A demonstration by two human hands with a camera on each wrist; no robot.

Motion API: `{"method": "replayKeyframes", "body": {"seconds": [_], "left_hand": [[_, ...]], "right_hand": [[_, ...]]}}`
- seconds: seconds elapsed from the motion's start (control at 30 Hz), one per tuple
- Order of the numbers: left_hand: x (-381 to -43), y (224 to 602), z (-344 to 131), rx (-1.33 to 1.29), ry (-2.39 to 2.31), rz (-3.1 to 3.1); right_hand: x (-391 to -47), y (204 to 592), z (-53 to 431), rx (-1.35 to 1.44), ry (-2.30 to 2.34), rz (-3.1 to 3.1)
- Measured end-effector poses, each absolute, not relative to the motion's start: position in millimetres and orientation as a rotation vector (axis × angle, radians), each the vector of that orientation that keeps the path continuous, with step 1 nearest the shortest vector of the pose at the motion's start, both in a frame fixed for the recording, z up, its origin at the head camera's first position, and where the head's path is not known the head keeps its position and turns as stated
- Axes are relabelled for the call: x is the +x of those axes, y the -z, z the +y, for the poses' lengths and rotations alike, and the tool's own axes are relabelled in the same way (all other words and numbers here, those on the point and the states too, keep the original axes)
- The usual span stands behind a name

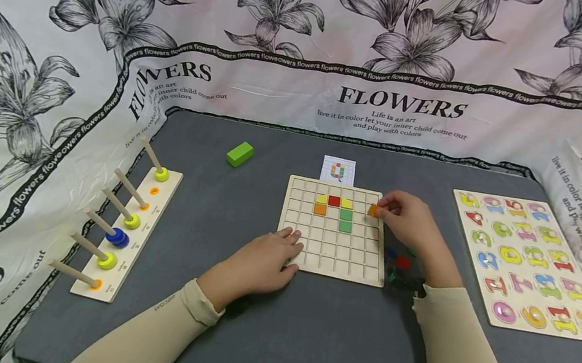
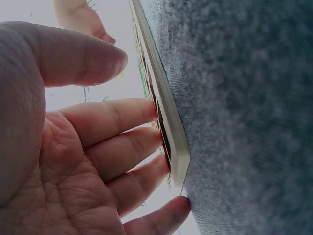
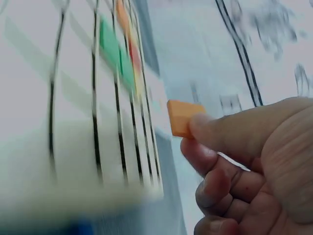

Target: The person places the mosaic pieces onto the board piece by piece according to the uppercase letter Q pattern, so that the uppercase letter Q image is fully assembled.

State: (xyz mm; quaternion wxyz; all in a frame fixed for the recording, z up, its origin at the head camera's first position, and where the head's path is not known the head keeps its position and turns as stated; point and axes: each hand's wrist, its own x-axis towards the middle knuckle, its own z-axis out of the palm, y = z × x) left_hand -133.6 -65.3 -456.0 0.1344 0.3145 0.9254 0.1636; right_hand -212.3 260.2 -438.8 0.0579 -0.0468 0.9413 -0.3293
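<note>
Between thumb and forefinger my right hand (image 1: 407, 218) pinches a small orange square tile (image 3: 182, 117), over the upper right corner of a wooden grid board (image 1: 307, 264). My left hand (image 1: 264, 263) lies with fingers extended on the board's left edge; the left wrist view shows its fingertips at the board's side (image 2: 171, 132). Set in the grid's upper rows are a red tile (image 1: 334, 200) between two yellow pieces, an orange tile (image 1: 320, 209) at left, and two green tiles (image 1: 346, 220) at right. A pattern card (image 1: 338, 169) with a coloured ring shape stands behind the board.
Loose dark, red and green pieces (image 1: 402, 263) lie right of the board, partly under my right wrist. A green block (image 1: 239, 154) sits at the back left. A pegboard with rings (image 1: 113, 268) stands at left, a board of colourful shapes (image 1: 513, 268) at right.
</note>
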Motion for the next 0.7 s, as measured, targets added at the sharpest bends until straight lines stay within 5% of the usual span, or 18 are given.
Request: {"method": "replayKeyframes", "body": {"seconds": [0.33, 0.7], "left_hand": [[-135.9, 459.8, -66.1, 0.919, -0.455, 2.688], [-134.9, 457.6, -64.3, 0.919, -0.457, 2.701]], "right_hand": [[-222.1, 451.9, 180.2, -0.367, 1.044, 2.74], [-217.6, 461.3, 165.8, -0.359, 1.019, 2.712]]}}
